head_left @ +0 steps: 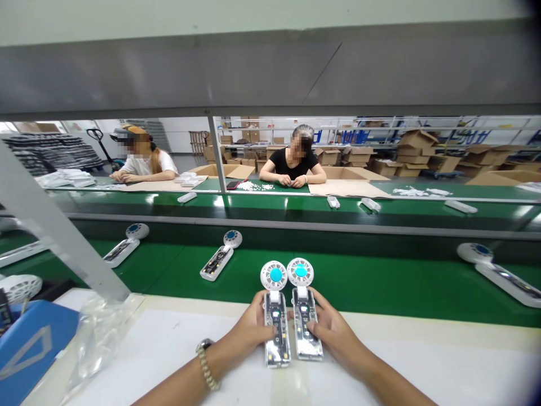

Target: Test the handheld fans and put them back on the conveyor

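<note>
My left hand (258,324) is closed around a small handheld fan (276,338), its thumb lying on the front. This fan has a clear body showing a dark circuit board, and a round white head with a turquoise centre. A second handheld fan (307,338) of the same kind is gripped by my right hand (332,327), thumb on its face. Both fans stand side by side, heads up and nearly touching, above the near edge of the green conveyor belt (359,282). A small light glows on each body.
More fans lie on the belt: one (220,259) ahead left, one (127,245) farther left, one (501,276) at right. A blue bin (38,344) and a clear plastic bag (95,332) sit at left by a slanted post (63,231). Two people (293,163) work across the line.
</note>
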The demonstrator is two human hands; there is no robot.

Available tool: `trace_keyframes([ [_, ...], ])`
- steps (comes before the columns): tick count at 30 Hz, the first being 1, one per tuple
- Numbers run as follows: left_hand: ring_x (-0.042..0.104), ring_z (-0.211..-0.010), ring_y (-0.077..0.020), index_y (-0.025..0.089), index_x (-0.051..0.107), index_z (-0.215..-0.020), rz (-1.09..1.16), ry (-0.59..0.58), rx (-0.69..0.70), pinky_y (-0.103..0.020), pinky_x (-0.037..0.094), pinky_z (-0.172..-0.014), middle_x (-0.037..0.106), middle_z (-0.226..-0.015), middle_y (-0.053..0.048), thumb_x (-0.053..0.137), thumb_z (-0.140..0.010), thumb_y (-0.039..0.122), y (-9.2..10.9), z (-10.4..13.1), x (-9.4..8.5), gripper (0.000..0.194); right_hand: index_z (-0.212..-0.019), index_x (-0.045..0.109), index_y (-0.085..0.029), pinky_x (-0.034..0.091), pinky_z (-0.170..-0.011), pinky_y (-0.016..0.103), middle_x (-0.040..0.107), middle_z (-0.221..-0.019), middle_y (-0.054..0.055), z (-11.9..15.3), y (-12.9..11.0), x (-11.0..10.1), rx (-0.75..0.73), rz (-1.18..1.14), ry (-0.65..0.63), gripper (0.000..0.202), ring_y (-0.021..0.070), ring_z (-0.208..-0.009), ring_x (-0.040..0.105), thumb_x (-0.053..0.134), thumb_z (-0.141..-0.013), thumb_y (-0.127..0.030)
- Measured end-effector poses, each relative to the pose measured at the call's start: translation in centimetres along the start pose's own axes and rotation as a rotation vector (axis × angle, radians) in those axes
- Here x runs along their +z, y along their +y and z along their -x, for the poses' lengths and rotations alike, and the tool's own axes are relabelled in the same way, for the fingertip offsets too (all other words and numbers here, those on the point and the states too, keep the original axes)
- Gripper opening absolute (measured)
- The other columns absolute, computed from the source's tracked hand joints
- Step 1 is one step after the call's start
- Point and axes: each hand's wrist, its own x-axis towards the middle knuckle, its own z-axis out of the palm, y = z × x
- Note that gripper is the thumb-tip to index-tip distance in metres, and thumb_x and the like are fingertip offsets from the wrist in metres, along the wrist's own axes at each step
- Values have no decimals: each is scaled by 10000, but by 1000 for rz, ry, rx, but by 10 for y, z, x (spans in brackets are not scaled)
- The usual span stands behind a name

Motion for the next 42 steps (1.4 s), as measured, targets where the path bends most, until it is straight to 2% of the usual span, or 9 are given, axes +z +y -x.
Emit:
trace_keyframes([
  [6,530,-1050,-292,203,374,-1107,-31,-23,-5,-419,403,-853,561,-1079,-117,729,-617,209,1,0,1,605,-1299,241,-260,399,-860,442,571,-1118,115,0,2,-2,-20,-14,-15,775,275,-1006,553,710,-682,-304],
  [11,528,-1045,-298,205,397,-1084,-41,-7,-1,-441,386,-870,554,-1073,-109,737,-605,229,1,-1,0,589,-1293,262,-251,421,-823,457,572,-1108,126,-1,5,-3,-25,-29,-1,788,290,-967,574,722,-658,-321],
  [16,534,-1029,-301,210,405,-1077,-41,19,-21,-408,414,-818,563,-1045,-103,748,-580,226,3,0,2,604,-1296,257,-248,428,-811,454,573,-1111,131,-1,3,-2,-16,-22,-9,779,283,-949,581,712,-667,-313],
  [22,528,-1047,-292,206,403,-1092,-59,44,-36,-394,410,-836,564,-1058,-103,744,-584,197,4,1,4,612,-1291,282,-259,423,-821,466,570,-1113,126,-1,4,-3,-14,-28,14,778,284,-942,585,720,-652,-324],
  [36,528,-1064,-283,204,391,-1087,-26,-27,-24,-401,402,-856,580,-1069,-113,736,-608,204,4,1,3,591,-1281,281,-265,434,-803,379,567,-1128,99,-2,3,-3,-23,-4,4,777,246,-946,586,732,-650,-314],
  [42,534,-1043,-288,203,389,-1096,-39,-8,-20,-403,406,-841,575,-1051,-111,739,-598,205,2,0,1,609,-1286,279,-257,440,-809,395,581,-1113,105,0,0,-1,-9,-8,-7,771,255,-957,586,721,-658,-325],
])
